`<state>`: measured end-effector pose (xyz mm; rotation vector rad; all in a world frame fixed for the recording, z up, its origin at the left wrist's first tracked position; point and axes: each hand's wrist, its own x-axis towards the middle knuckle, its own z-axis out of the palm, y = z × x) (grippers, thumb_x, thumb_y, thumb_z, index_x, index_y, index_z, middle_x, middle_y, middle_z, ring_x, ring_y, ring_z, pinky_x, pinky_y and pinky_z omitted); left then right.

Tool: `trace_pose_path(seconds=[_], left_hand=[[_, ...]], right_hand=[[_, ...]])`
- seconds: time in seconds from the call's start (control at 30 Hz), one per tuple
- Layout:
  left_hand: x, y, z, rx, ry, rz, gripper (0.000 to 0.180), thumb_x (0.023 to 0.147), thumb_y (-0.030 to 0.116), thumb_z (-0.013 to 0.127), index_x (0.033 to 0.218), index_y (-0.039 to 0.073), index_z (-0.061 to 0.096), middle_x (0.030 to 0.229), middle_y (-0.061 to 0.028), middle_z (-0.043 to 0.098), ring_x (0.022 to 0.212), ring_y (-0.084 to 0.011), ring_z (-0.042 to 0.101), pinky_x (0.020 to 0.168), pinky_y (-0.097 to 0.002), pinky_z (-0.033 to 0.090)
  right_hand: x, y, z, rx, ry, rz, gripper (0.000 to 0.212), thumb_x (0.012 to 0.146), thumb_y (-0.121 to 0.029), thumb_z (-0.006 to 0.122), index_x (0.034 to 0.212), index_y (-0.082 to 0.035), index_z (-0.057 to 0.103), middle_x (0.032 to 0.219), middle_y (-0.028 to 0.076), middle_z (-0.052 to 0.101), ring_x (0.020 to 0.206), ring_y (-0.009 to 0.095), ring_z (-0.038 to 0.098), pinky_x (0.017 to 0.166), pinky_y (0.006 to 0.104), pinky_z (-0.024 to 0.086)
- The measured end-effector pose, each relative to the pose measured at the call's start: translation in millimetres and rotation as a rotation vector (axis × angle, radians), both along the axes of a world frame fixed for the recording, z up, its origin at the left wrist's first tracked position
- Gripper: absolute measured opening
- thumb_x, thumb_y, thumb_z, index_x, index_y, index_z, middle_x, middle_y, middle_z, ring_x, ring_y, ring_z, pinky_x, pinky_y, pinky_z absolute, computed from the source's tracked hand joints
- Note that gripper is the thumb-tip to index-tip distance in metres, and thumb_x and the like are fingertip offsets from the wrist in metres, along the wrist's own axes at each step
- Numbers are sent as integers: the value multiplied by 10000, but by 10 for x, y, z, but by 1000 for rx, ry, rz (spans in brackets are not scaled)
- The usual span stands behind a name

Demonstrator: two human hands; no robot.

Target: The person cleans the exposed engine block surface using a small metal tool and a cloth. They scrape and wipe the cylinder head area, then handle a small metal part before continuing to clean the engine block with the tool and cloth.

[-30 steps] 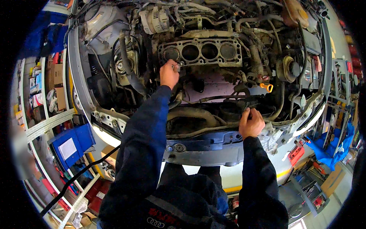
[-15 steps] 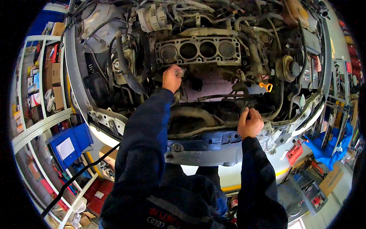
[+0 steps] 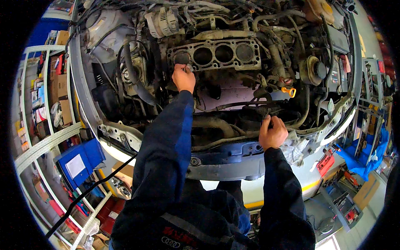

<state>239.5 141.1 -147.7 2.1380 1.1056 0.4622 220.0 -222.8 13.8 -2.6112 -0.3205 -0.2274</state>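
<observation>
The left hand [image 3: 183, 78] reaches deep into the engine bay and is curled around a small metal piece [image 3: 189, 67] at the near-left corner of the engine block [image 3: 214, 54]. Only the tip of that piece shows beyond the fingers, so its kind and its long axis cannot be told; the visible tip points up and away from the person, toward the leftmost cylinder bore. The block lies with its long axis across the view, left to right, its four round bores [image 3: 223, 53] in a row and open upward, the head being off.

The right hand [image 3: 273, 133] is closed, thumb up, on a dark hose or cable [image 3: 233, 138] that runs roughly left to right along the front of the bay, just behind the front crossmember [image 3: 227, 157]. A grey rag [image 3: 295, 146] lies just beside that hand on its right. A yellow dipstick handle [image 3: 288, 90] stands farther back, above the right hand. The alternator [image 3: 163, 23] sits behind the block at left. A blue tool cart [image 3: 79, 161] stands on the floor at left.
</observation>
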Motion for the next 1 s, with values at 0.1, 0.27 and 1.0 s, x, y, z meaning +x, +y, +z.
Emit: trace_pose_path(seconds=[0.1,0.27,1.0], left_hand=[[5,-30,59,-100,21,16,173,1037,122,715,1133,-10,658,1061,-271,723,960,-502,697,783,-646,529],[166,56,-3,-35,-6,-23,201,974,136,753,1104,-6,697,1041,-282,749,995,-493,721,832,-591,565],[47,649,124,144,94,-376,148,994,79,748,1138,49,731,1171,-204,700,1100,-467,671,916,-595,566]], right_hand=[[-5,0,11,-9,11,-21,335,1005,-203,697,743,-39,568,698,154,582,618,391,592,565,486,441],[1,7,38,-25,8,21,304,989,-198,701,750,-52,583,705,146,595,621,386,605,555,494,464],[4,6,21,-22,-5,10,287,978,-200,706,748,-59,607,703,140,608,617,374,619,548,498,484]])
